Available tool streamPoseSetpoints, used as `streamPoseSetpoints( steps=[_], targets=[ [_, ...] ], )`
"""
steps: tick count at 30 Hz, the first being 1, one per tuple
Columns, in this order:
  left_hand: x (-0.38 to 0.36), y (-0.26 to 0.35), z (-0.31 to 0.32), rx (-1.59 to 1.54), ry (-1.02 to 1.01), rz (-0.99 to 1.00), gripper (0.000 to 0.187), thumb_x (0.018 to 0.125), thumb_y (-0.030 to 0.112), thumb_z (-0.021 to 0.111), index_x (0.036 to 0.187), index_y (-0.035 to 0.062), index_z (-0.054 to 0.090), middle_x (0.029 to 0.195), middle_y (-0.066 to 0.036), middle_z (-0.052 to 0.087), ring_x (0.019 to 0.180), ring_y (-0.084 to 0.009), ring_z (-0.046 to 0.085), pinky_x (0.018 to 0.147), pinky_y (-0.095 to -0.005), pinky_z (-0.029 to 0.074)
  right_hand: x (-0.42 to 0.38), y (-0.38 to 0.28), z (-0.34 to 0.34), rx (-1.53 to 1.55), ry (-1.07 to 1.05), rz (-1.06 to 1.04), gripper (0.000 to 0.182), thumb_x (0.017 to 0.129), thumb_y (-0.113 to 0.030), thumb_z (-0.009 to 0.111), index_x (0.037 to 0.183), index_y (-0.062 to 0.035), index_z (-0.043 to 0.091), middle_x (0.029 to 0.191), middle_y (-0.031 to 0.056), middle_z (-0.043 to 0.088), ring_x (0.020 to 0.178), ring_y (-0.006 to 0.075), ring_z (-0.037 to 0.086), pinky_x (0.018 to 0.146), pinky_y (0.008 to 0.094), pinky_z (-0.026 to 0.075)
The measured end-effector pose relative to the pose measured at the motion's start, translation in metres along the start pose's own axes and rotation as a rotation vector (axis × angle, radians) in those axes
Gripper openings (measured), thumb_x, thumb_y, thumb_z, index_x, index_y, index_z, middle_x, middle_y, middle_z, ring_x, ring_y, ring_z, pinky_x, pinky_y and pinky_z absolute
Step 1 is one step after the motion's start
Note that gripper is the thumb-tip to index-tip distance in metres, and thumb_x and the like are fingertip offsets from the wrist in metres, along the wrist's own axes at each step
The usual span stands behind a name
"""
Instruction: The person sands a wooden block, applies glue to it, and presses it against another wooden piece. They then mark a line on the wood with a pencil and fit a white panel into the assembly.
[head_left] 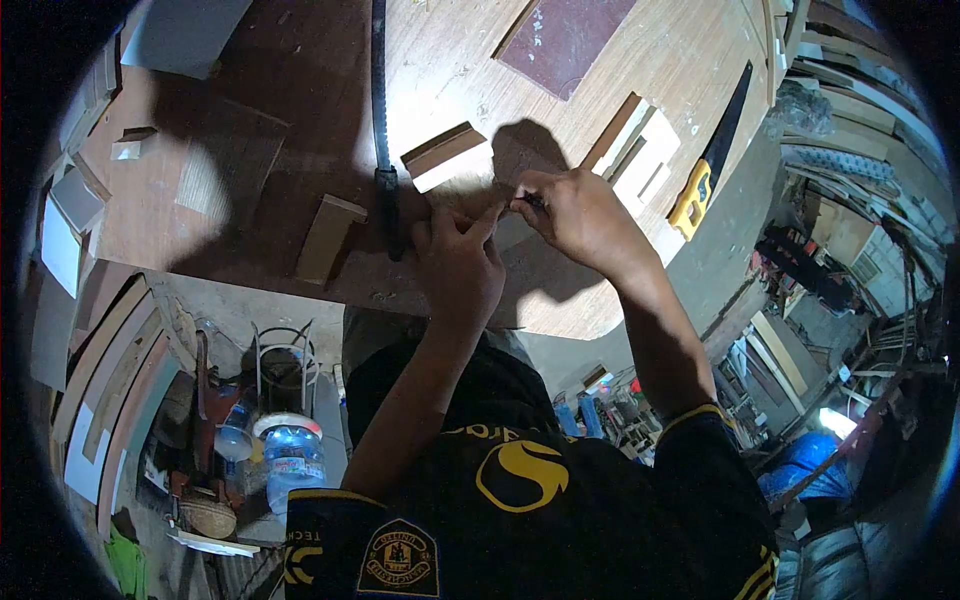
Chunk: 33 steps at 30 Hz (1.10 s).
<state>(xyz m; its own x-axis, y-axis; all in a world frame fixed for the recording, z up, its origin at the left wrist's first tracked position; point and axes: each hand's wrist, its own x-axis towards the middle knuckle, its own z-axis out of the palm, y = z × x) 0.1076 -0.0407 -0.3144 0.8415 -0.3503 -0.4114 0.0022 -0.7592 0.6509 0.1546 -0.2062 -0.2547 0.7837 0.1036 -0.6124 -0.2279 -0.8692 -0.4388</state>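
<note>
My left hand (460, 262) is closed in a pinch over the wooden table (440, 60), its thumb and fingertips close to my right hand. What it pinches, if anything, is hidden. My right hand (578, 222) is curled round a small dark object (533, 200), too small and shaded to name. Both sets of fingertips nearly meet. Just beyond my left fingers lies a wood block (445, 158) with a bright face. Left of that hand, a long dark blade (380, 90) with a black handle (388, 215) lies on the table.
A yellow-handled handsaw (712, 155) lies near the right table edge, beside pale wood pieces (640, 155). A reddish-brown board (565, 45) lies at the far side. More wood pieces (328, 240) rest on the left. Below the table stand a water bottle (294, 465) and stacked boards (110, 400).
</note>
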Motion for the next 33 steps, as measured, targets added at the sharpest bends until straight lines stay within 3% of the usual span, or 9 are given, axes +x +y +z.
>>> streamPoseSetpoints(
  steps=[3,11,14,17,19,21,26,28,33],
  targets=[
    [-0.002,0.002,-0.001,0.033,-0.032,-0.05,0.041,0.077,0.011,0.071,0.113,0.0292,0.07,0.101,-0.006,0.053,0.096,-0.0291,0.052,0.076,-0.0431,0.049,-0.001,-0.001,0.0,-0.01,0.008,-0.009,0.019,0.087,-0.018,0.066,0.096,-0.0019,0.067,0.082,0.0209,0.067,0.075,0.0371,0.067,0.067,0.0425,0.053],
    [-0.003,-0.001,0.003,0.023,-0.014,-0.025,0.042,0.076,0.012,0.072,0.113,0.0302,0.07,0.098,-0.005,0.052,0.094,-0.0281,0.051,0.076,-0.0428,0.047,-0.004,0.0,-0.005,-0.02,-0.012,-0.001,0.015,0.086,-0.014,0.066,0.094,-0.0019,0.067,0.074,0.0182,0.066,0.064,0.0318,0.066,0.063,0.0404,0.052],
    [-0.002,0.0,0.003,0.027,-0.006,-0.03,0.041,0.077,0.012,0.072,0.113,0.03,0.07,0.097,-0.005,0.052,0.094,-0.0276,0.051,0.076,-0.0426,0.046,-0.004,0.002,-0.012,0.098,-0.093,0.081,0.013,0.087,-0.01,0.058,0.093,-0.0007,0.066,0.074,0.0214,0.067,0.068,0.0315,0.069,0.063,0.0406,0.054],
    [-0.002,0.002,-0.002,0.005,-0.001,-0.028,0.039,0.078,0.012,0.071,0.113,0.0291,0.07,0.096,-0.005,0.052,0.092,-0.0268,0.05,0.076,-0.0417,0.046,-0.012,0.007,-0.011,0.232,0.142,-0.002,0.009,0.087,-0.01,0.064,0.09,-0.0022,0.065,0.068,0.0169,0.066,0.059,0.0258,0.066,0.058,0.0388,0.051],
    [0.0,0.003,-0.004,-0.036,0.007,-0.017,0.038,0.079,0.012,0.071,0.113,0.0286,0.071,0.095,-0.005,0.052,0.092,-0.0265,0.05,0.076,-0.0409,0.046,-0.016,0.007,-0.013,0.203,0.156,0.177,0.011,0.087,-0.014,0.068,0.091,-0.003,0.066,0.066,0.0149,0.065,0.055,0.0234,0.065,0.056,0.0377,0.051],
    [-0.001,0.004,-0.006,0.013,-0.01,0.012,0.031,0.088,0.015,0.064,0.118,0.0245,0.068,0.095,-0.011,0.051,0.089,-0.0288,0.05,0.077,-0.0394,0.046,-0.02,0.008,-0.009,0.213,0.167,0.197,0.013,0.088,-0.016,0.067,0.091,-0.003,0.066,0.067,0.0152,0.066,0.056,0.0229,0.065,0.056,0.0364,0.051],
    [-0.002,0.003,-0.003,-0.016,0.014,0.015,0.025,0.09,0.016,0.062,0.114,0.0206,0.069,0.095,-0.01,0.05,0.088,-0.0287,0.049,0.076,-0.0401,0.045,-0.026,0.011,0.005,0.244,0.183,0.261,0.013,0.09,-0.017,0.066,0.092,-0.0039,0.067,0.071,0.0133,0.068,0.06,0.0202,0.068,0.057,0.0332,0.053],
    [-0.002,0.003,-0.003,-0.019,0.019,0.01,0.023,0.091,0.017,0.062,0.112,0.019,0.07,0.095,-0.01,0.05,0.088,-0.0288,0.049,0.076,-0.0403,0.045,-0.027,0.013,0.009,0.424,0.263,0.159,0.014,0.091,-0.017,0.064,0.096,-0.0042,0.067,0.076,0.0104,0.07,0.064,0.0175,0.069,0.058,0.0319,0.054],
    [-0.002,0.001,-0.001,-0.019,0.071,0.024,0.017,0.09,0.016,0.062,0.106,0.0157,0.069,0.094,-0.011,0.052,0.087,-0.029,0.049,0.076,-0.0412,0.044,-0.028,0.014,0.009,0.461,0.198,0.204,0.019,0.094,-0.019,0.062,0.102,-0.0019,0.065,0.08,0.0084,0.071,0.07,0.0138,0.069,0.062,0.0286,0.054]
  ],
)
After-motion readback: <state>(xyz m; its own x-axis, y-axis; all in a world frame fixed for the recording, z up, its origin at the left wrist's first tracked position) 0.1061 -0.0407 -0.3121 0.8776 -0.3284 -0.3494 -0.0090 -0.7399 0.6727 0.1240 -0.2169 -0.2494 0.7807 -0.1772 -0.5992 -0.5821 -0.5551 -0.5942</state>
